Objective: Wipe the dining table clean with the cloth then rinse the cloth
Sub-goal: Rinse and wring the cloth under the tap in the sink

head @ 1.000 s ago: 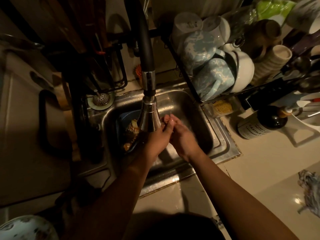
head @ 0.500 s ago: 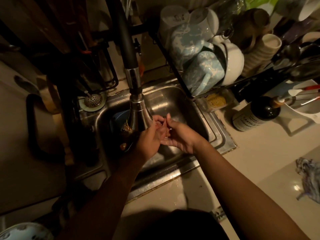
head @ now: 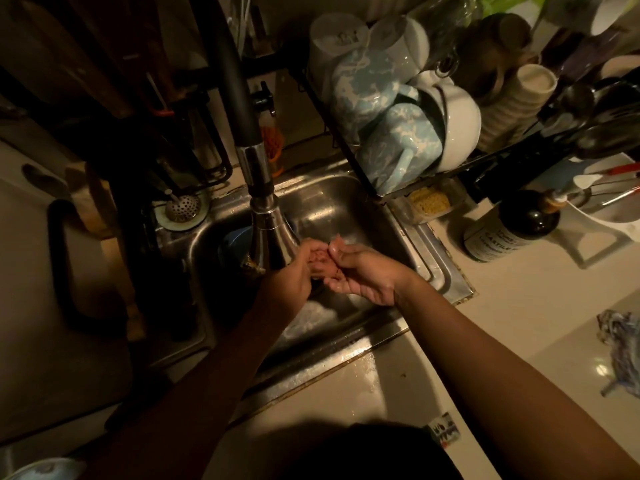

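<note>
Over a shiny steel sink (head: 346, 209) at centre, both hands meet beneath a chrome, cone-shaped faucet head (head: 270, 237). The left hand (head: 294, 271) is cupped and empty, fingers loosely curled; the right hand (head: 363, 275) lays nearly straight fingers against its palm. At 4 o'clock, well apart, the cloth (head: 620, 341) lies crumpled on the glossy pale tabletop (head: 519, 306). It is blue-grey and streaky, its length running roughly 12 to 6, with a twisted tail toward 7.

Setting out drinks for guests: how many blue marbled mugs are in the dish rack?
2. One blue marbled mug lies beside the upturned white cups; the other lies below it, nearer the sink. More may be hidden.
</note>
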